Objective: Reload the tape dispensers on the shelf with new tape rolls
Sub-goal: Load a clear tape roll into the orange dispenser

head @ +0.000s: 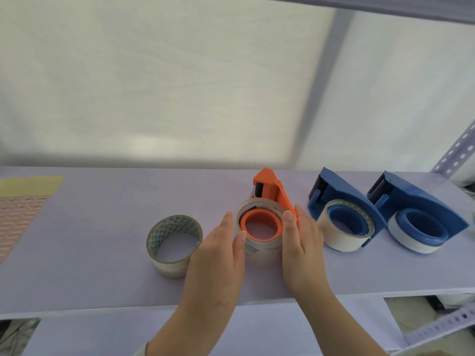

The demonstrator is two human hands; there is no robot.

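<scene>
The orange tape dispenser [270, 187] lies flat on the shelf [102, 253], its hub ringed by a clear tape roll [257, 249] (glossy, the fit looks loose); the left hand [218, 255] and right hand [299, 242] press straight fingers against that roll's two sides; just outside the left fingers stands a loose clear roll [174, 245]; beyond the right fingers, two blue dispensers [344, 194] [421, 199] each hold a white roll.

hands [218, 253] flanking tape roll [253, 246], orange dispenser [272, 187]
</scene>
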